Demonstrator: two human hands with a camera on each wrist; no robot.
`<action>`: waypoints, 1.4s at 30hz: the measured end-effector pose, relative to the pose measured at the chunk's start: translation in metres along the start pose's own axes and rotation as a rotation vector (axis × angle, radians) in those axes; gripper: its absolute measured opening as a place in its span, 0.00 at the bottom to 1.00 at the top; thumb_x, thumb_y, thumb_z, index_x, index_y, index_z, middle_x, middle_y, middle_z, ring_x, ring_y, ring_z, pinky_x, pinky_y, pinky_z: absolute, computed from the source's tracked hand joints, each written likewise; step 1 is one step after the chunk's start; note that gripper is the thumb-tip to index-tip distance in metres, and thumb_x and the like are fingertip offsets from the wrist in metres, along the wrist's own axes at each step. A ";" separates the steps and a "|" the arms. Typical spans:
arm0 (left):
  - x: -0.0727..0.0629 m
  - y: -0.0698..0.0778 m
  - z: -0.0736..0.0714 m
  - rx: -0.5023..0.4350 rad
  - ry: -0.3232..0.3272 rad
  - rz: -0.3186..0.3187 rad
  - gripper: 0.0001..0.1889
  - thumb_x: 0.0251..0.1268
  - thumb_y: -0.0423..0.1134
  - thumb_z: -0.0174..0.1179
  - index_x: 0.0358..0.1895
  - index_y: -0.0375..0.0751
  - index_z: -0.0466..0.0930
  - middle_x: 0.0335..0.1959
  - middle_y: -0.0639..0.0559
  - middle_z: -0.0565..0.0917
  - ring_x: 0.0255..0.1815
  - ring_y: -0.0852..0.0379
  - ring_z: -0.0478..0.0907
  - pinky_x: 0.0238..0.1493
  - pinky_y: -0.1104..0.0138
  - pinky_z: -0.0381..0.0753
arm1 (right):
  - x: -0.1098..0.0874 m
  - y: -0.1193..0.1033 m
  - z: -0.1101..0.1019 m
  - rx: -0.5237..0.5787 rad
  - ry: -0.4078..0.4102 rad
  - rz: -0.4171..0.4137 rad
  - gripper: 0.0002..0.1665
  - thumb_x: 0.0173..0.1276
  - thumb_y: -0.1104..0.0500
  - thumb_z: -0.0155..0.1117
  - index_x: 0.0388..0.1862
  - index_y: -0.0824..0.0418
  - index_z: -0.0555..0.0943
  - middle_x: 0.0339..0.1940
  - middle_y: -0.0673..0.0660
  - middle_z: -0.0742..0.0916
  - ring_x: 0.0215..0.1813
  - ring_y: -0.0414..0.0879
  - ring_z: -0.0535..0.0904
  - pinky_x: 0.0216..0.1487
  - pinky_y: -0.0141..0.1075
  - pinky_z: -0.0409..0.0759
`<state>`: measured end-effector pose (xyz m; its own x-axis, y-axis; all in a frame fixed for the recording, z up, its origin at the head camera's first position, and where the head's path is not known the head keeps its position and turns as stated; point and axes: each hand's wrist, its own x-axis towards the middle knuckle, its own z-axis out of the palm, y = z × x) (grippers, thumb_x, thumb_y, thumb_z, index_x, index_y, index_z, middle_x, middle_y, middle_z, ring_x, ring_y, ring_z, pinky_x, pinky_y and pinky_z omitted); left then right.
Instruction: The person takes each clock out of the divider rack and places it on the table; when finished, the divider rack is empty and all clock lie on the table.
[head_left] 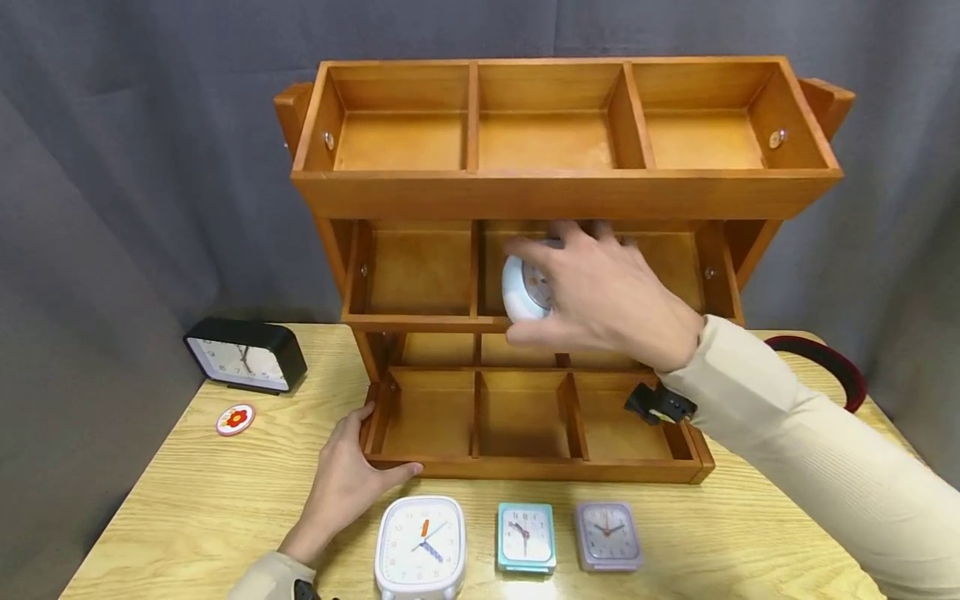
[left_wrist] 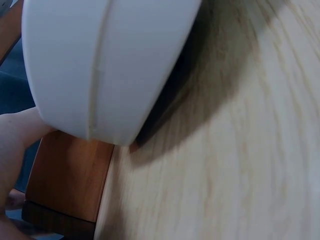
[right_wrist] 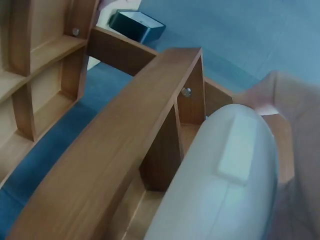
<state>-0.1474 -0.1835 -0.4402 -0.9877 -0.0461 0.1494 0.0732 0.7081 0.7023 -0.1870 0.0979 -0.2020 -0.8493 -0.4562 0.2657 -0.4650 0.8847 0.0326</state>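
Note:
A round pale clock (head_left: 517,287) is in my right hand (head_left: 600,287), gripped between thumb and fingers at the middle compartment of the shelf's second tier. Whether it touches the compartment's floor I cannot tell. The right wrist view shows the clock's rounded pale casing (right_wrist: 215,185) close up. My left hand (head_left: 348,475) holds the bottom left corner of the tiered wooden shelf (head_left: 547,468), its thumb along the front edge and its fingers at the side. Just right of that hand, a white square-shaped clock (head_left: 420,542) rests on the table; its side (left_wrist: 100,70) fills much of the left wrist view.
A teal clock (head_left: 527,537) and a purple clock (head_left: 608,536) lie before the shelf. At the left are a black clock (head_left: 247,354) and a round flower badge (head_left: 236,419). Behind the right sleeve lies a dark red-edged band (head_left: 825,358). The top tier (head_left: 566,196) overhangs the second.

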 end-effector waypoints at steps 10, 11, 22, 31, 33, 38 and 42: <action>-0.001 -0.001 0.003 0.006 0.005 -0.004 0.55 0.35 0.53 0.80 0.69 0.33 0.61 0.65 0.34 0.70 0.65 0.35 0.70 0.63 0.46 0.72 | -0.039 0.002 -0.003 -0.020 -0.037 -0.061 0.47 0.42 0.33 0.66 0.65 0.42 0.74 0.54 0.60 0.79 0.40 0.58 0.75 0.30 0.47 0.74; -0.001 -0.001 0.003 0.007 0.004 -0.006 0.55 0.35 0.53 0.80 0.69 0.33 0.61 0.65 0.34 0.70 0.65 0.35 0.70 0.63 0.45 0.72 | -0.042 0.003 -0.003 -0.005 -0.047 -0.062 0.46 0.42 0.33 0.66 0.65 0.41 0.74 0.53 0.59 0.79 0.40 0.56 0.74 0.30 0.45 0.74; 0.001 0.002 0.003 0.006 -0.013 -0.016 0.55 0.36 0.54 0.80 0.69 0.34 0.60 0.66 0.34 0.69 0.66 0.35 0.68 0.63 0.45 0.72 | -0.095 0.029 0.007 0.101 -0.043 -0.112 0.45 0.41 0.42 0.71 0.64 0.39 0.74 0.51 0.54 0.79 0.41 0.50 0.74 0.33 0.36 0.69; 0.000 0.003 0.003 0.013 -0.015 -0.010 0.55 0.36 0.54 0.79 0.69 0.34 0.61 0.66 0.35 0.69 0.66 0.36 0.68 0.63 0.46 0.72 | -0.146 0.052 0.025 0.017 0.049 -0.087 0.44 0.32 0.42 0.75 0.57 0.41 0.78 0.44 0.50 0.80 0.34 0.44 0.71 0.31 0.35 0.66; 0.000 0.003 0.002 0.016 -0.009 -0.005 0.55 0.36 0.55 0.79 0.69 0.34 0.61 0.66 0.35 0.70 0.66 0.35 0.69 0.63 0.45 0.72 | -0.157 0.056 0.030 0.001 0.071 -0.080 0.46 0.29 0.42 0.75 0.57 0.42 0.78 0.43 0.49 0.79 0.33 0.43 0.70 0.31 0.34 0.66; 0.000 0.004 0.000 0.020 -0.011 -0.005 0.55 0.36 0.55 0.79 0.68 0.34 0.61 0.65 0.35 0.70 0.66 0.35 0.68 0.64 0.45 0.72 | -0.180 0.062 0.041 0.016 0.102 -0.057 0.48 0.26 0.42 0.77 0.56 0.41 0.78 0.42 0.48 0.79 0.33 0.41 0.70 0.28 0.31 0.64; 0.000 0.002 -0.002 0.022 -0.012 -0.010 0.55 0.36 0.55 0.79 0.68 0.34 0.61 0.66 0.35 0.70 0.67 0.35 0.68 0.64 0.45 0.71 | -0.192 0.066 0.047 0.036 0.108 -0.037 0.51 0.23 0.42 0.78 0.57 0.38 0.77 0.44 0.46 0.79 0.34 0.41 0.69 0.28 0.32 0.64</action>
<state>-0.1470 -0.1835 -0.4370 -0.9900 -0.0448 0.1338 0.0603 0.7226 0.6886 -0.0662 0.2397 -0.2967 -0.8002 -0.4740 0.3674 -0.5060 0.8625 0.0106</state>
